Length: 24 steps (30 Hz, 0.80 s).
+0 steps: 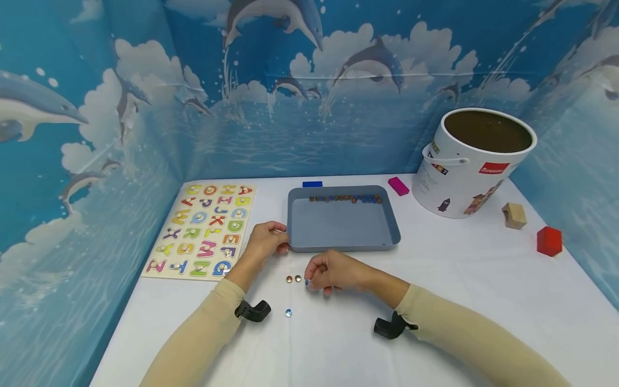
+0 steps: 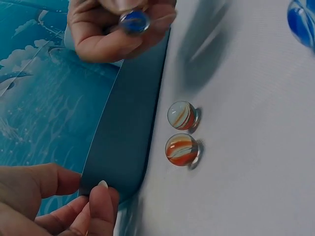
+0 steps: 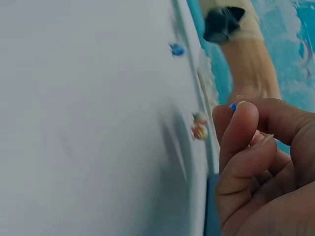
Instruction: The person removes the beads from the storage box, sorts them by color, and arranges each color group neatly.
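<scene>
My right hand (image 1: pixel 336 271) pinches a blue glass marble (image 2: pixel 134 22) between thumb and fingertips, in front of the grey tray (image 1: pixel 343 249). At the tray's near left corner, my left hand (image 1: pixel 267 240) grips the rim, thumb and fingers on either side of the wall in the left wrist view. Two marbles with orange swirls, one mostly orange (image 2: pixel 181 149) and one paler (image 2: pixel 181 115), lie side by side on the white cloth between the hands. Closer to me lies another blue marble (image 1: pixel 288 313). Inside the tray, a row of orange and blue marbles (image 1: pixel 343 198) lines the far wall.
An alphabet puzzle board (image 1: pixel 162 258) lies left of the tray. Behind the tray are a blue block (image 1: pixel 312 184) and a pink block (image 1: pixel 398 186). A white bucket (image 1: pixel 435 185) stands back right, with a wooden block (image 1: pixel 514 215) and a red block (image 1: pixel 549 241) beyond it.
</scene>
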Available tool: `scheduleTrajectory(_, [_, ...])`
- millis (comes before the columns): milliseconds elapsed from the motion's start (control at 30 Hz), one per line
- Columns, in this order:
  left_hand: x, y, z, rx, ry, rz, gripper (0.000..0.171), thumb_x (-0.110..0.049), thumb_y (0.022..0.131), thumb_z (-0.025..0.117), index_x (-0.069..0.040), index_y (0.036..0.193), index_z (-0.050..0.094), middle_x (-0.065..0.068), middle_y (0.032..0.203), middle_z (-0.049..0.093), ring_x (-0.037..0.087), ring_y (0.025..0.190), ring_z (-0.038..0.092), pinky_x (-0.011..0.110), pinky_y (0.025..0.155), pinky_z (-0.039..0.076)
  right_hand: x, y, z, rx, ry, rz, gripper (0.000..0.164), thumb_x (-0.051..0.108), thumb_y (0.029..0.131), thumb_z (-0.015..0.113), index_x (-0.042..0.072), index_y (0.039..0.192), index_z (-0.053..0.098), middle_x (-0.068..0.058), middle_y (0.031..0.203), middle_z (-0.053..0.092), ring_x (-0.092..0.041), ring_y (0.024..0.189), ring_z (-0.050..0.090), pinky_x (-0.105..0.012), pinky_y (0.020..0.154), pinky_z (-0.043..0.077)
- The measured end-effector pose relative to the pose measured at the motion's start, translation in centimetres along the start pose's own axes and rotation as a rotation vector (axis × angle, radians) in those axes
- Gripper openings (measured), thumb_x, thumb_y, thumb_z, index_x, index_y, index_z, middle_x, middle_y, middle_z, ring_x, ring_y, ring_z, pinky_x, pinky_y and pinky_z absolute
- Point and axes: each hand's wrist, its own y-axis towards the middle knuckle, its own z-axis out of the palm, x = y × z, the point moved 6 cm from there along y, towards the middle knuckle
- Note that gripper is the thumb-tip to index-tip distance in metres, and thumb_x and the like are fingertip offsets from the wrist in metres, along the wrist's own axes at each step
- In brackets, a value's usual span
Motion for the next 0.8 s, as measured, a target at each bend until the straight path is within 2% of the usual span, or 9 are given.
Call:
scheduleTrajectory(167, [-0.1, -0.1, -0.1, -0.005, -0.015, -0.012, 0.025, 0.000, 0.089, 0.068, 0.001, 0.114, 0.068, 0.010, 0.086, 0.069, 0.012, 0.062, 0.064, 0.024, 0.060, 0.056, -0.4, -0.7, 2.5, 0.059, -0.059, 0.005, 0.007, 0.005, 0.087, 0.074, 0.010, 0.091, 0.071, -0.007, 0.069, 0.067, -0.015, 0.051, 0.058, -0.025, 0.045, 0.038])
scheduleTrajectory(267, [-0.2, -0.2, -0.1, -0.007, -0.023, -0.015, 0.025, 0.000, 0.089, 0.068, 0.001, 0.114, 0.068, 0.009, 0.085, 0.068, 0.012, 0.061, 0.064, 0.024, 0.059, 0.056, -0.4, -0.8, 3.4, 0.065, -0.110, -0.002, 0.009, 0.004, 0.087, 0.075, 0.013, 0.087, 0.071, -0.003, 0.066, 0.066, -0.014, 0.048, 0.057, -0.024, 0.044, 0.039])
scheduleTrajectory(467, [-0.3, -0.2, -0.1, -0.004, -0.033, -0.017, 0.025, 0.001, 0.089, 0.068, 0.002, 0.114, 0.068, 0.008, 0.083, 0.067, 0.012, 0.061, 0.064, 0.024, 0.059, 0.056, -0.2, -0.3, 4.3, 0.045, -0.172, -0.013, 0.015, 0.003, 0.085, 0.076, 0.017, 0.083, 0.070, 0.004, 0.061, 0.060, -0.011, 0.045, 0.054, -0.023, 0.043, 0.039])
scheduleTrajectory(800, [-0.2, -0.2, 0.0, 0.001, -0.027, -0.011, 0.024, 0.000, 0.090, 0.067, 0.002, 0.114, 0.068, 0.007, 0.083, 0.068, 0.012, 0.061, 0.064, 0.024, 0.059, 0.056, 0.1, -0.2, 4.8, 0.026, -0.243, -0.013, 0.016, 0.003, 0.085, 0.076, 0.017, 0.082, 0.070, 0.005, 0.061, 0.059, -0.009, 0.045, 0.055, -0.021, 0.044, 0.039])
